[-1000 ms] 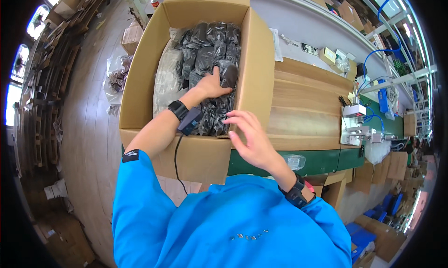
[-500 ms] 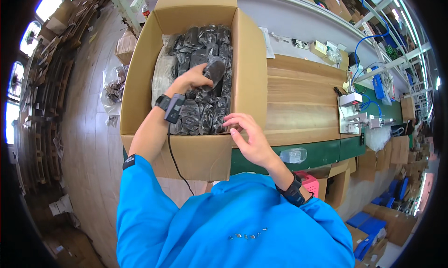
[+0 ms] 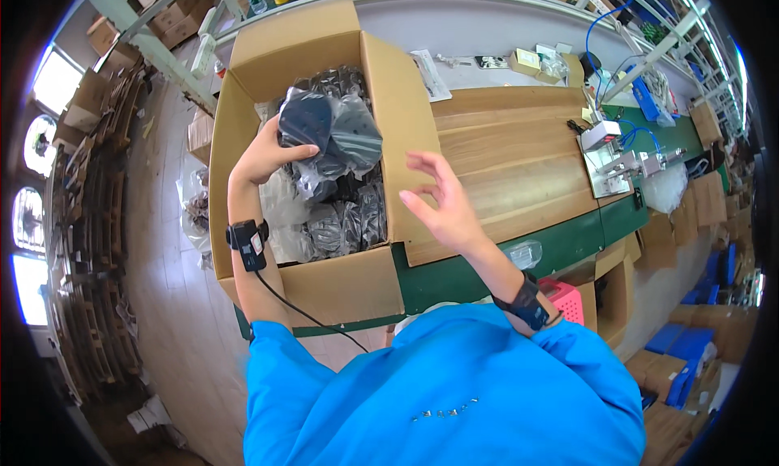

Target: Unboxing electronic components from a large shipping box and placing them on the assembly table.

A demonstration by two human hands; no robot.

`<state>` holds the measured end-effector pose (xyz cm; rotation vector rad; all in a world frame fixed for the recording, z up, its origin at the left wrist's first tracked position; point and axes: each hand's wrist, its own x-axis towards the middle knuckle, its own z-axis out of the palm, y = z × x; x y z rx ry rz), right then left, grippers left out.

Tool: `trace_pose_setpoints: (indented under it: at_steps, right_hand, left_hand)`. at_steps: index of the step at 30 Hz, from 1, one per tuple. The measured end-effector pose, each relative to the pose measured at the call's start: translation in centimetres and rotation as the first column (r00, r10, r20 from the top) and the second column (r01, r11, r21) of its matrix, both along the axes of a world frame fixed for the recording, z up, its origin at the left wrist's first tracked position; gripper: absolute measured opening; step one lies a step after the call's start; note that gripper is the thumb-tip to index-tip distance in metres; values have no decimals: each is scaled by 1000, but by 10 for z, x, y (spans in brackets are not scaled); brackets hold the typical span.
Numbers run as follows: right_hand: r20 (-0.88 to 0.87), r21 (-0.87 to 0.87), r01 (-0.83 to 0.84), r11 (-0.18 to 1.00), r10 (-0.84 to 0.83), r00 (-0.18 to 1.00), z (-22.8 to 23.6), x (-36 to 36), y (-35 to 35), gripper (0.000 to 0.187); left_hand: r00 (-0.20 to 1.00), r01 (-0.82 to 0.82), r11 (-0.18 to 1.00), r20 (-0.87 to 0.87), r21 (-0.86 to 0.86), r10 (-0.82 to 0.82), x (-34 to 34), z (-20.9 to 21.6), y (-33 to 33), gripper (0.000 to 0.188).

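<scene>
My left hand [image 3: 264, 151] grips a dark piece in a clear plastic bag [image 3: 331, 133], lifted above an open cardboard box [image 3: 414, 117]. Its kind does not show through the film; it looks flat, rounded and nearly black. Below it, several more dark bagged pieces [image 3: 345, 222] fill the box in rows, and crumpled pale wrapping [image 3: 284, 222] lines the left side. To the right of the box my right hand [image 3: 445, 206] hovers over the wooden board, fingers spread and holding nothing. A strapped device with a cable [image 3: 248, 245] sits on my left wrist.
A wooden board [image 3: 519, 157] lies on the green table [image 3: 560, 251] beside the box. A metal fixture with blue tubes [image 3: 613, 170] stands at its right end. Small boxes [image 3: 526, 62] line the back. A clear plastic item [image 3: 525, 253] lies at the near edge.
My left hand has raised the dark bagged piece out of the packed rows, toward me. My right hand has moved right, away from the box's edge. The view has shifted slightly.
</scene>
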<state>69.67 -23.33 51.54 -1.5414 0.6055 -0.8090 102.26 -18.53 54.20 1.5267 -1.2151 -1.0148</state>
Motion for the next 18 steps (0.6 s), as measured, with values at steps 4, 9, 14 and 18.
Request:
trace_pose_setpoints:
  at_steps: [4, 9, 14, 18]
  right_hand:
    - [-96, -224, 13, 974, -35, 995, -8, 39, -27, 81]
    - [167, 88, -31, 996, 16, 986, -8, 67, -45, 78]
    - [293, 453, 41, 890, -193, 937, -9, 55, -58, 54]
    - [356, 413, -47, 910, -114, 927, -5, 24, -60, 56]
  left_hand:
    - [995, -38, 998, -96, -45, 34, 3, -1, 8, 65]
    - [951, -47, 989, -308, -139, 2, -11, -8, -2, 64]
    - [901, -60, 989, -434, -139, -6, -47, -18, -14, 63]
    - [885, -36, 989, -464, -146, -37, -74, -27, -19, 56]
